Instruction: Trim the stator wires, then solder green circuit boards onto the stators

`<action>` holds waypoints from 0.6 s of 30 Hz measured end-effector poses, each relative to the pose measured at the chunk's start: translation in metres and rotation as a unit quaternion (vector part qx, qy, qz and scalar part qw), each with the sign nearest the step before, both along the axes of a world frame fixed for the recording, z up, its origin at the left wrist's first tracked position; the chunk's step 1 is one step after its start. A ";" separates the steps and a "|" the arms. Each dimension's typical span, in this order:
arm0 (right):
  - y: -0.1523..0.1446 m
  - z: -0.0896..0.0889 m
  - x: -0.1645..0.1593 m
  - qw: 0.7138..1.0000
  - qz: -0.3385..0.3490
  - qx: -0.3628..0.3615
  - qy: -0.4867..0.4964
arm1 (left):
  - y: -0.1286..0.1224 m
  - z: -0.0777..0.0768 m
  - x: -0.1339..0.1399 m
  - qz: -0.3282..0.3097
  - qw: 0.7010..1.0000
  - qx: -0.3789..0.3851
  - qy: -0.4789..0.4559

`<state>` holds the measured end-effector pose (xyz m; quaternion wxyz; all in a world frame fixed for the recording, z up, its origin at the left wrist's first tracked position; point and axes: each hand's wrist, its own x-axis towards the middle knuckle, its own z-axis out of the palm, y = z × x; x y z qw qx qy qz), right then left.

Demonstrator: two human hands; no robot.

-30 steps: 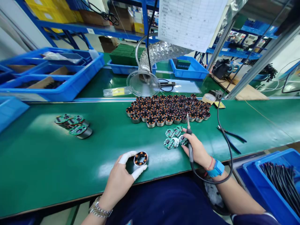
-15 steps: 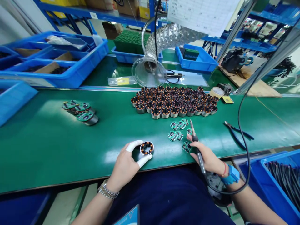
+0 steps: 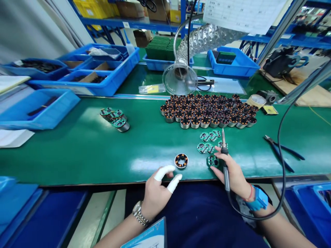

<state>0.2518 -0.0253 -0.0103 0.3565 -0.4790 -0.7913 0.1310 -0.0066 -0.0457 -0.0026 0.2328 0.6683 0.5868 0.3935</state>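
The motor stator (image 3: pixel 181 165) lies on the table (image 3: pixel 77 155) just beyond the left hand (image 3: pixel 156 192), which is parted and empty; farther off, to the stator's right, the right hand (image 3: pixel 234 173) grips a soldering iron (image 3: pixel 226 172) and a green circuit board (image 3: pixel 211 161).

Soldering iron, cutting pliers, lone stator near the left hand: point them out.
Soldering iron (image 3: pixel 224 151), head view: on its dark collar.
Cutting pliers (image 3: pixel 271 141), head view: on the joint.
Lone stator (image 3: pixel 181 166), head view: on its near rim.

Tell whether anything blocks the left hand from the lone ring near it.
Nothing visible does: the left hand is open just beside the lone ring, with the soldering iron off to the right.
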 end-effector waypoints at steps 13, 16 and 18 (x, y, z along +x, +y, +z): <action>0.012 0.024 -0.039 0.995 0.066 -0.012 0.069 | 0.002 -0.004 -0.017 -0.063 0.996 -0.027 -0.051; 0.021 0.029 -0.060 0.992 0.104 -0.002 0.070 | 0.017 0.003 -0.023 -0.035 0.988 -0.108 -0.105; 0.026 0.029 -0.073 0.991 0.120 0.004 0.066 | 0.029 0.010 -0.024 -0.074 0.986 -0.113 -0.098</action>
